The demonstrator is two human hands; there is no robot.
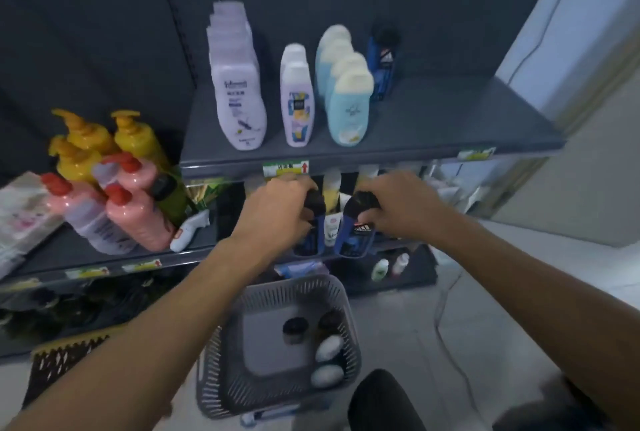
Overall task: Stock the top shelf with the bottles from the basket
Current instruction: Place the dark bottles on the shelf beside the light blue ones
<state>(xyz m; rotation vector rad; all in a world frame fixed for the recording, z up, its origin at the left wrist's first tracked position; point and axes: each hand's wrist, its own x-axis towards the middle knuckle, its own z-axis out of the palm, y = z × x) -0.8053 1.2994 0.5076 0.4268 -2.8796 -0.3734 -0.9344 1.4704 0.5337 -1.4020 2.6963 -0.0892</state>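
dim and bluish overall, brighter toward the right wall [588, 84]; soft with motion blur, bowed at the edges by wide-angle distortion.

Three rows of bottles [348, 98] run front to back on the top shelf [450, 119], with a single bottle [382, 60] to their right, set back. Below the shelf's front edge, the left hand [277, 212] holds the left bottle [311, 226] beside the right bottle [356, 228] in the right hand [398, 204], both above the basket [221, 354] on the floor. Four basket bottles [329, 347] sit along its right side.
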